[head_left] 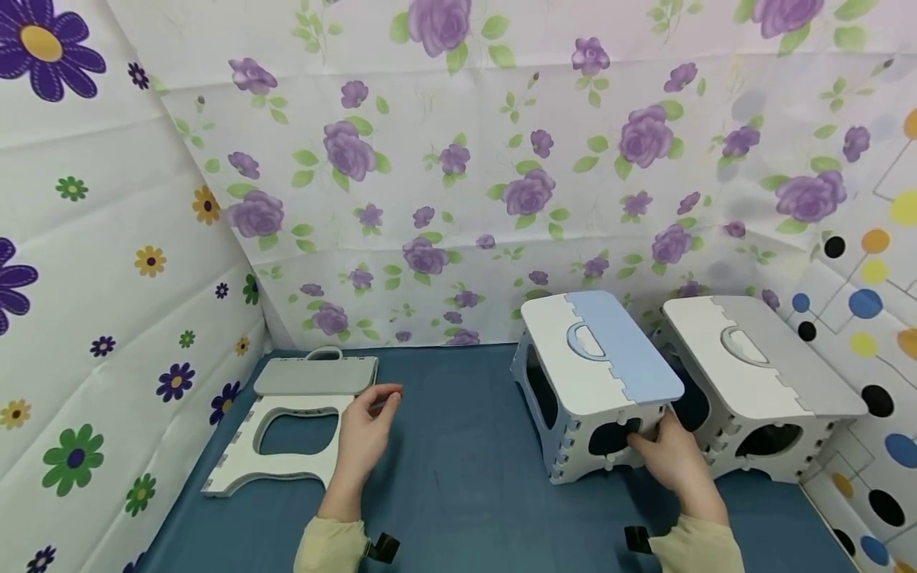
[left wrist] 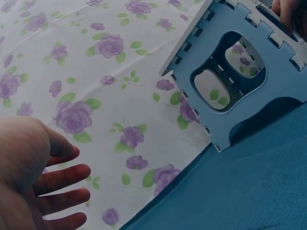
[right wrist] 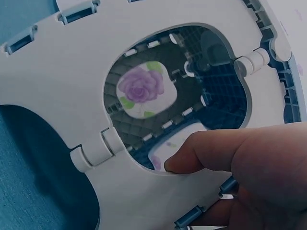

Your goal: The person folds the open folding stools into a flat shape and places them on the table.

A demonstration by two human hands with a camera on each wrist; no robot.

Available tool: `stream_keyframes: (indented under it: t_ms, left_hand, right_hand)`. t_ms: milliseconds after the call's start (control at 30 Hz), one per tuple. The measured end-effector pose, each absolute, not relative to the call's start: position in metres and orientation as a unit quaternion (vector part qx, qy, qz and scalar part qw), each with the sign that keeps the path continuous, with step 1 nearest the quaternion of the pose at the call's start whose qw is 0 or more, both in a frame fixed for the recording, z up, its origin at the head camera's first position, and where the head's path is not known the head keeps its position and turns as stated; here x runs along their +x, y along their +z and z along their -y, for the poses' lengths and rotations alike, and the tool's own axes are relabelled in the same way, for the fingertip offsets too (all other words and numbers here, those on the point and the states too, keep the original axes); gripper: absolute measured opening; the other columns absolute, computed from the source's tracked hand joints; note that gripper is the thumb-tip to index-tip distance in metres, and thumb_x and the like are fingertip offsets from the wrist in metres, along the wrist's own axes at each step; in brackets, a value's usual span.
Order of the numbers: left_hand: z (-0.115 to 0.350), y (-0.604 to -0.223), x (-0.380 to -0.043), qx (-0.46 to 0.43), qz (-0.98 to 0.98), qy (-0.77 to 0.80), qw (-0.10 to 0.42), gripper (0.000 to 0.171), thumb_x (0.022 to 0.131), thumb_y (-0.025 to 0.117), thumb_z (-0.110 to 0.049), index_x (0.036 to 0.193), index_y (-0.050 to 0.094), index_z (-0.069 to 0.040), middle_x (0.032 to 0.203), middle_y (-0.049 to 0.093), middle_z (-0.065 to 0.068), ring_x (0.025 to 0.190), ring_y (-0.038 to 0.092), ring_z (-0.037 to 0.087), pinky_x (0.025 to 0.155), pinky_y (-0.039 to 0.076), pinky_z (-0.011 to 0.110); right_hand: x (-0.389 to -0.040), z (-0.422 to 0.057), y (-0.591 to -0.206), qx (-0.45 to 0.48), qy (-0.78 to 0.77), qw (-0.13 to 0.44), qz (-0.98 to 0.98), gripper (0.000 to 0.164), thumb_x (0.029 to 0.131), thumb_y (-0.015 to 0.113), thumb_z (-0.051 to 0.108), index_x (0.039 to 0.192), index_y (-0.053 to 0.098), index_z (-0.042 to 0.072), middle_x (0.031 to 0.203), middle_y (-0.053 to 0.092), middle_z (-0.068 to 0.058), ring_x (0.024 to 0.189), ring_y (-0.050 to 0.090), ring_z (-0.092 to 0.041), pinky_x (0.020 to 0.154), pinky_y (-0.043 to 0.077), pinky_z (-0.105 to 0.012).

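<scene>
A folding step stool (head_left: 566, 358) with a white and light-blue top stands unfolded right of centre. My right hand (head_left: 673, 458) grips its near end panel at the right edge. In the right wrist view, the thumb (right wrist: 187, 153) lies at the rim of the panel's oval opening, with other fingers by the panel's outer edge. My left hand (head_left: 364, 434) is held above the right side of a folded grey-and-white stool (head_left: 308, 378). It holds nothing; its fingers are loosely bent and apart in the left wrist view. That view also shows the blue side panel (left wrist: 273, 86) of the unfolded stool.
Another unfolded stool (head_left: 702, 326), white and grey, stands close to the right of the blue one. All are on a blue-covered table (head_left: 458, 446). Flower-print sheets (head_left: 444, 159) rise at the back and left, and a dotted sheet (head_left: 874, 318) at the right.
</scene>
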State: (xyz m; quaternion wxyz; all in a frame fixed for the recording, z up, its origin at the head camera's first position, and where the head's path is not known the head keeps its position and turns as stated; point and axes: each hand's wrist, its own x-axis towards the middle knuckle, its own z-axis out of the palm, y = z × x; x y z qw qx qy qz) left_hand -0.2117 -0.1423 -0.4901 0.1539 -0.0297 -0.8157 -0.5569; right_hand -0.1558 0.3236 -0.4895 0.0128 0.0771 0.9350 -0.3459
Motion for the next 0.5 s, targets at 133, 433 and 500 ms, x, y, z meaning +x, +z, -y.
stream_keyframes:
  t_ms: [133,433,500]
  left_hand:
    - [0.142,-0.491,-0.211,-0.033,0.818,-0.556,0.147,0.02,0.107,0.069,-0.014,0.123,0.078,-0.004,0.116,0.077,0.008,0.11,0.072,0.026,0.1,0.055,0.048]
    - [0.139,-0.492,-0.212,-0.044,0.817,-0.552,0.16,0.02,0.108,0.068,-0.013,0.122,0.077,-0.003,0.115,0.076,0.01,0.109,0.072,0.028,0.1,0.055,0.05]
    - [0.14,-0.493,-0.212,-0.048,0.817,-0.552,0.156,0.02,0.107,0.069,-0.012,0.123,0.077,-0.003,0.116,0.076,0.01,0.109,0.072,0.028,0.1,0.056,0.05]
  right_hand:
    - [-0.156,-0.32,-0.492,0.063,-0.351,0.015,-0.934,0.077,0.105,0.063,0.02,0.16,0.021,-0.014,0.15,0.041,-0.048,0.129,0.053,-0.062,0.096,0.051,-0.069]
    - [-0.161,-0.308,-0.498,0.04,-0.38,0.017,-0.924,0.084,0.106,0.061,0.016,0.163,0.008,-0.013,0.154,0.036,-0.048,0.135,0.048,-0.063,0.101,0.049,-0.069]
    - [-0.162,-0.306,-0.499,0.041,-0.384,0.02,-0.922,0.084,0.106,0.06,0.015,0.164,0.005,-0.013,0.155,0.033,-0.049,0.137,0.047,-0.063,0.102,0.048,-0.069]
